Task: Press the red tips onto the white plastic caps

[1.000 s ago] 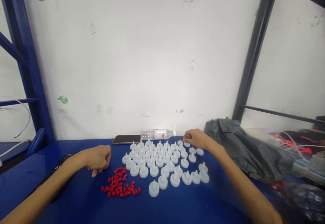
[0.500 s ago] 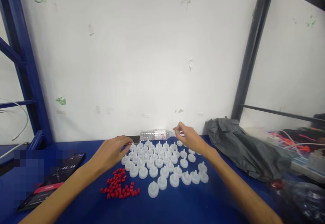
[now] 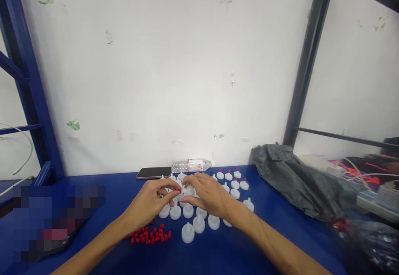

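Note:
My left hand [image 3: 162, 194] pinches a small red cap [image 3: 179, 190] between thumb and fingers. Close against it, my right hand [image 3: 202, 194] grips a white nozzle lid [image 3: 188, 191], turned on its side and partly hidden by the fingers. Both hands are over the middle of a group of white nozzle lids, such as the front one [image 3: 188, 233], and cover many of them. Loose red caps [image 3: 151, 235] lie in a pile below my left forearm. At the back right, several white lids carry red caps on their nozzles, one of them a red-tipped lid [image 3: 244, 185].
A clear plastic bottle [image 3: 187, 165] lies on its side along the wall, next to a dark phone [image 3: 154, 173]. A black plastic bag [image 3: 299, 183] lies at right, with cables beyond. Another phone, partly blurred, is at left on the blue table [image 3: 118, 262].
My right hand has come from the back right, near the bottle's neck, to the middle. My left hand has moved right to meet it. The red-tipped lids and back phone are now uncovered.

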Motion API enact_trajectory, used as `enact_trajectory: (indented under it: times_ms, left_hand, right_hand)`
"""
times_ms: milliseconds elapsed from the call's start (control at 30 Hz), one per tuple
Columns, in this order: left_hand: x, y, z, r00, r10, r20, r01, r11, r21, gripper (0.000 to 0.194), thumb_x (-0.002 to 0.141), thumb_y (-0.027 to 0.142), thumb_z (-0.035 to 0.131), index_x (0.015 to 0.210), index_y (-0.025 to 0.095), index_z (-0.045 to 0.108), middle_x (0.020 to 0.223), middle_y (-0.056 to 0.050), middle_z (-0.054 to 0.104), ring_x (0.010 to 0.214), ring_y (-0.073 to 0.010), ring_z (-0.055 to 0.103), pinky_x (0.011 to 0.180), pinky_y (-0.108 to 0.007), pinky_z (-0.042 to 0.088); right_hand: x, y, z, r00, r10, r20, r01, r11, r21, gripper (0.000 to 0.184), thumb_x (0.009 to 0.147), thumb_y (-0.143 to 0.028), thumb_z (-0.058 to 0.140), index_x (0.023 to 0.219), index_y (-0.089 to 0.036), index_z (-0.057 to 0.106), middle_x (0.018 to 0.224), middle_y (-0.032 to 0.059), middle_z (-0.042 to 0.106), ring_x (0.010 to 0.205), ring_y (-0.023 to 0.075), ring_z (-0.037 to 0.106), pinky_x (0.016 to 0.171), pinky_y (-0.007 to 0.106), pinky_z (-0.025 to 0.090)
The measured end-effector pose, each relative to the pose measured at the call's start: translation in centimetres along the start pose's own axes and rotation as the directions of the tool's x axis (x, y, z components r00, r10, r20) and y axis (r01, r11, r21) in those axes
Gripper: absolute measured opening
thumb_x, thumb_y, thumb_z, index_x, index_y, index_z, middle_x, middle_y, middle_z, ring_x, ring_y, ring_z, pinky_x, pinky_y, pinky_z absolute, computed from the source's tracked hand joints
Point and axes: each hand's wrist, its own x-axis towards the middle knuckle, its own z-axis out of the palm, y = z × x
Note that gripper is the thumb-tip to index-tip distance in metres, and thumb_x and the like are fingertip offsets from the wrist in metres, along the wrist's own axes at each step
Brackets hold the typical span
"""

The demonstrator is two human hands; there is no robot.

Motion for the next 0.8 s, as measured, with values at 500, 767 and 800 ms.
enact_trajectory:
  times_ms: [500,767,800]
  left_hand:
    - [-0.5,-1.3,0.6,0.979,0.205,0.006,-0.2,0.947,0.252,0.035,0.102,0.037,0.041,0.074,0.028,0.06,0.069,0.0,0.067,0.065,-0.0216,0.062,0.065,-0.035,0.045]
    - [-0.6,0.1,0.4,0.988,0.151,-0.004,-0.149,0.976,0.159,0.042,0.103,0.044,0.039,0.073,0.026,0.061,0.065,0.001,0.066,0.06,-0.0193,0.06,0.059,-0.031,0.045]
    - [-0.6,0.1,0.4,0.99,0.14,0.003,-0.139,0.978,0.156,0.043,0.103,0.046,0.039,0.074,0.025,0.062,0.063,0.002,0.065,0.058,-0.0189,0.06,0.056,-0.031,0.044]
  right_hand:
    - [0.2,-1.0,-0.3,0.991,-0.076,-0.111,0.074,0.997,-0.021,0.029,0.1,-0.049,0.058,0.114,-0.024,0.052,0.092,0.0023,0.076,0.078,0.0207,0.074,0.072,0.032,0.058]
    - [0.5,-1.8,0.2,0.987,-0.119,-0.103,0.113,0.991,-0.068,0.017,0.107,-0.038,0.047,0.105,-0.022,0.053,0.093,0.0036,0.075,0.079,0.0192,0.073,0.076,0.031,0.058]
    - [0.5,-1.9,0.3,0.989,-0.112,-0.094,0.106,0.992,-0.075,0.015,0.107,-0.037,0.048,0.104,-0.023,0.053,0.092,0.0034,0.075,0.079,0.0192,0.072,0.077,0.031,0.058]
